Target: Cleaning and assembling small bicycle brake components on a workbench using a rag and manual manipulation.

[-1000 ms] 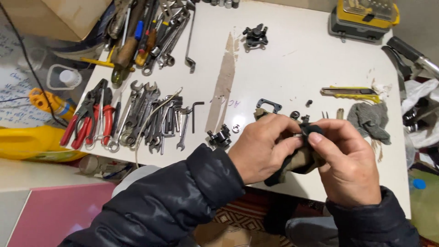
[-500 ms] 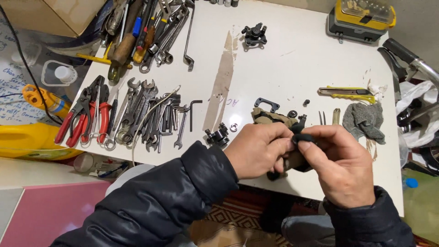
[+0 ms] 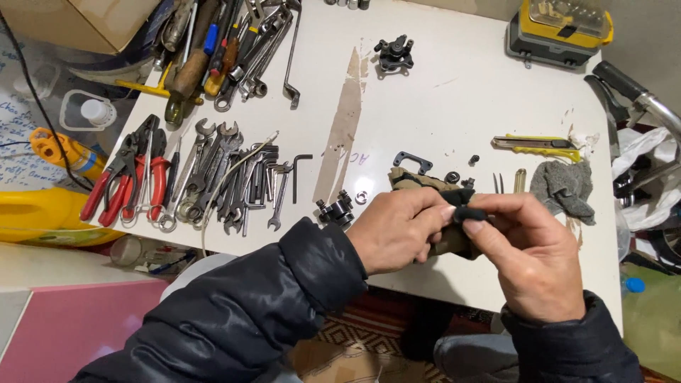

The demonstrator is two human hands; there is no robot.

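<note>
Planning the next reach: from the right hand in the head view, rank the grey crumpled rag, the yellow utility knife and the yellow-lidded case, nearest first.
From the right hand:
1. Grey crumpled rag, just beyond it, toward the table's right edge.
2. Yellow utility knife, lying behind the rag.
3. Yellow-lidded case, at the far right corner.

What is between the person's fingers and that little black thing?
Nothing visible. The left hand and right hand both pinch the small black part directly, fingertips touching it, above the tan cloth at the white table's near edge.
</note>
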